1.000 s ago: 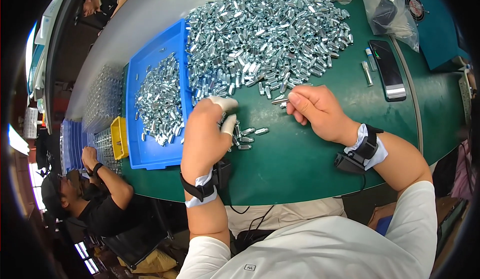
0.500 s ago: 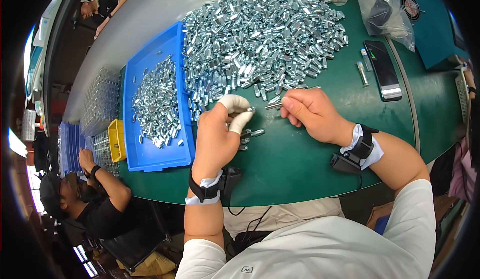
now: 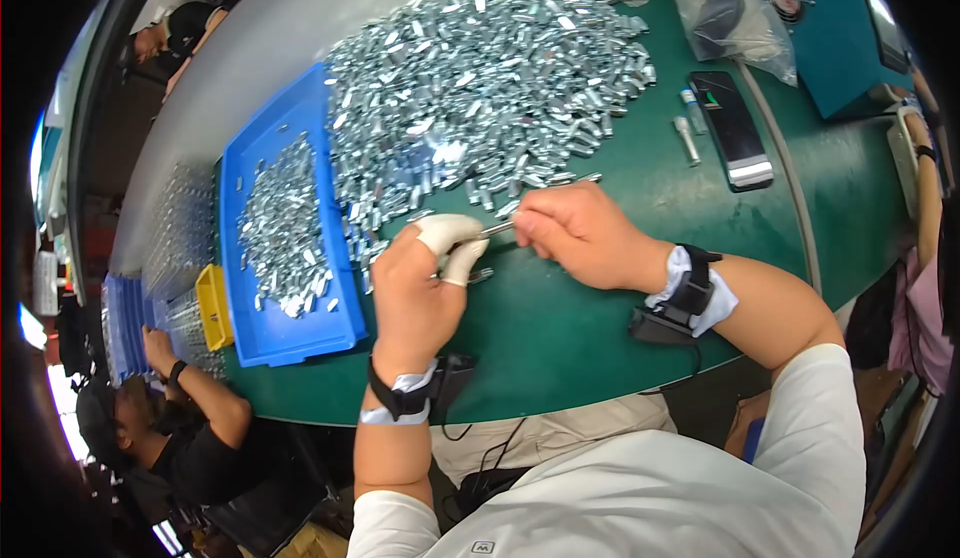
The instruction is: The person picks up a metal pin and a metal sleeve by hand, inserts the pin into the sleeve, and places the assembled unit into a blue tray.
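White finger cots cover the thumb and forefinger of my left hand [image 3: 412, 298], which pinches a small silvery hex nut, now mostly hidden by the fingertips. From the right, my right hand [image 3: 590, 238] grips a thin metal rod [image 3: 499, 228] between thumb and fingers. The rod's end meets the left fingertips; whether it sits inside the nut cannot be seen. Beyond both hands spreads a big heap of long silvery hex nuts [image 3: 500, 88]. A few loose nuts [image 3: 482, 276] lie on the green table beside my left fingers.
Left of my hands is a blue tray [image 3: 290, 350] holding more nuts, with a yellow bin [image 3: 213, 308] and clear trays [image 3: 180, 223] beyond it. A phone [image 3: 735, 128], small tubes [image 3: 687, 140] and a plastic bag [image 3: 735, 18] lie right. A co-worker [image 3: 200, 408] sits left.
My hands have come together, so the rod now reaches the left fingertips, where before a gap lay between. The whole view has shifted slightly.
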`<action>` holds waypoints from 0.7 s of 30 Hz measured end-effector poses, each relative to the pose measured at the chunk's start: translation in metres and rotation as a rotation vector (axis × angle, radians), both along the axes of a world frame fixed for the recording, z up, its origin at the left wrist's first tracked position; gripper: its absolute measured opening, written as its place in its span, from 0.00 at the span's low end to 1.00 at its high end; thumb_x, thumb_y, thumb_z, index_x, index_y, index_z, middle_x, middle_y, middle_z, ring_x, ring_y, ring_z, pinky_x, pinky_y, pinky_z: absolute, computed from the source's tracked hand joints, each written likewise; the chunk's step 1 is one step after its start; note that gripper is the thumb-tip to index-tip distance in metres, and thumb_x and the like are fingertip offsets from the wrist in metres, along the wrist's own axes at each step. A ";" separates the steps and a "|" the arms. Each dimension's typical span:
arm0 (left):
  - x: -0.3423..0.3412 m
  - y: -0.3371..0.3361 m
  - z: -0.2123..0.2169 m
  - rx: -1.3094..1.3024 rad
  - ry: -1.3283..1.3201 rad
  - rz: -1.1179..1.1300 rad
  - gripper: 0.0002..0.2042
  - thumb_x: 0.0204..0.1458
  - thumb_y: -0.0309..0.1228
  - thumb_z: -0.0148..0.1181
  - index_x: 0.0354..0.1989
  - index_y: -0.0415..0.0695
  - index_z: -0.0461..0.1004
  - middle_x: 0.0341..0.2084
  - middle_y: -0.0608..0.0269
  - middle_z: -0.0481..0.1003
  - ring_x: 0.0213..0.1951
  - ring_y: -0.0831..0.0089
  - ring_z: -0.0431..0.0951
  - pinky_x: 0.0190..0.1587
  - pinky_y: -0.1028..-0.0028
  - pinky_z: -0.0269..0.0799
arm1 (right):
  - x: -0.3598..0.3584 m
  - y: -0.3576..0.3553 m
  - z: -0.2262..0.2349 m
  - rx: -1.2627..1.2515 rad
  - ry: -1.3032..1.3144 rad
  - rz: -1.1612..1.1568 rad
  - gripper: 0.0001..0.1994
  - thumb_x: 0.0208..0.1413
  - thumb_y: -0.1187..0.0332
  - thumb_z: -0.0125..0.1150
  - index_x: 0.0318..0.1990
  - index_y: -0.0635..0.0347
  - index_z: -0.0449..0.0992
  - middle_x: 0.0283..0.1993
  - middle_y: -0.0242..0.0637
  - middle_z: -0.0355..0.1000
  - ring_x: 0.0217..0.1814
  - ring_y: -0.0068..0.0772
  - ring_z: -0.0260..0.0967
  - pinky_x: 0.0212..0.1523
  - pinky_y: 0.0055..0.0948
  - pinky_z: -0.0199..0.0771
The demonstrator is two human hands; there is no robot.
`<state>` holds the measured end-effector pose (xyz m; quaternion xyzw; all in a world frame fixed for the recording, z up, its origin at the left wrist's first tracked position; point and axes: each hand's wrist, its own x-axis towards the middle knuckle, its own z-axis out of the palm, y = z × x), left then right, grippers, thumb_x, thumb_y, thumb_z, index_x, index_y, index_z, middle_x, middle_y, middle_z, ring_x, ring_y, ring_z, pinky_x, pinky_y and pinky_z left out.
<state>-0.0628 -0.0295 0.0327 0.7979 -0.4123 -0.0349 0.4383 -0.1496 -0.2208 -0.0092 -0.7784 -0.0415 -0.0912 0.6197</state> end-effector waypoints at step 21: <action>0.036 0.031 0.016 -0.543 0.280 0.483 0.08 0.60 0.28 0.59 0.44 0.39 0.77 0.27 0.65 0.77 0.26 0.81 0.74 0.28 0.81 0.68 | -0.003 -0.005 0.003 0.129 0.064 0.045 0.17 0.68 0.64 0.46 0.29 0.64 0.74 0.20 0.28 0.67 0.21 0.16 0.62 0.24 0.21 0.62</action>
